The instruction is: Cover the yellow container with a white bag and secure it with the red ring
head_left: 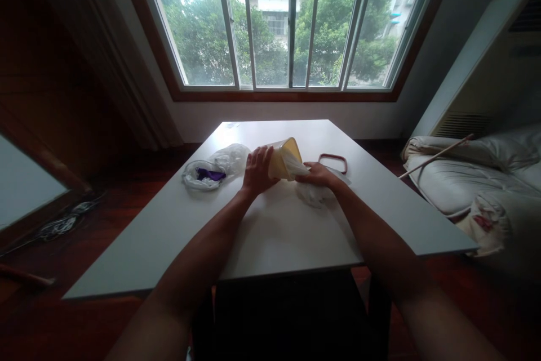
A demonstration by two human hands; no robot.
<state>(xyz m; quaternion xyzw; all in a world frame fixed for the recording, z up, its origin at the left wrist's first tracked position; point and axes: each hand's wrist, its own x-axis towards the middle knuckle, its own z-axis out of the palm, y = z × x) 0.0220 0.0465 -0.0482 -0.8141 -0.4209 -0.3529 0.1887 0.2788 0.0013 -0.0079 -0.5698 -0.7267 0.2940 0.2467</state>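
A yellowish plastic container [279, 161] lies tilted on its side above the white table, its mouth facing right. My left hand [258, 171] is wrapped round its closed end. At the mouth, my right hand [316, 174] grips a thin translucent plastic bag [311, 194], part of which is inside the container while the rest hangs below my fingers. Just beyond my right hand lies a clear lid with a red rim [345, 165].
The white table [169, 237] stands under a window. Left of the container are a crumpled clear bag [231, 156] and a white bag with purple cloth [211, 174]. A padded seat with a stick [439, 155] is at the right.
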